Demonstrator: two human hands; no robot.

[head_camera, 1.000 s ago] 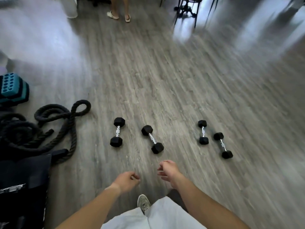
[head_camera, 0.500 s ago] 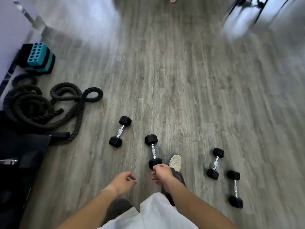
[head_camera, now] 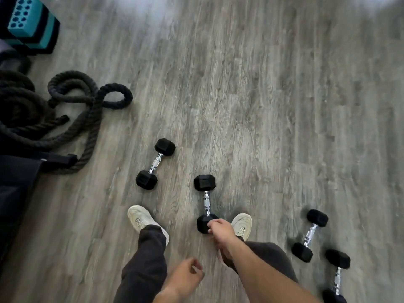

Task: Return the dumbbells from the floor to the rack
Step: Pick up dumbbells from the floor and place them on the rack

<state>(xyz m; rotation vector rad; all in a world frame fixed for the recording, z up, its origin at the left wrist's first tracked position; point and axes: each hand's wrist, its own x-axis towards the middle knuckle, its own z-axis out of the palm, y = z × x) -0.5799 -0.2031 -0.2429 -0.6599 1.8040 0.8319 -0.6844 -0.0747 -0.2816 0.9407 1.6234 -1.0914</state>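
Four dumbbells on floor [head_camera: 262,106], none racked. Right hand [head_camera: 219,229] has dropped onto near head of middle dumbbell [head_camera: 206,203], fingers curling over it; bar lies beyond fingertips. Left hand [head_camera: 182,276] loosely curled, empty. Lift imminent.

Soft daylight glare up top, motion-blurred, warped edges

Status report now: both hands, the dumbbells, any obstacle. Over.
Right hand at near head of middle black hex dumbbell, grip unclear. Left hand loosely curled, empty. Four dumbbells on grey wood floor. Coiled black rope left, clear of path.
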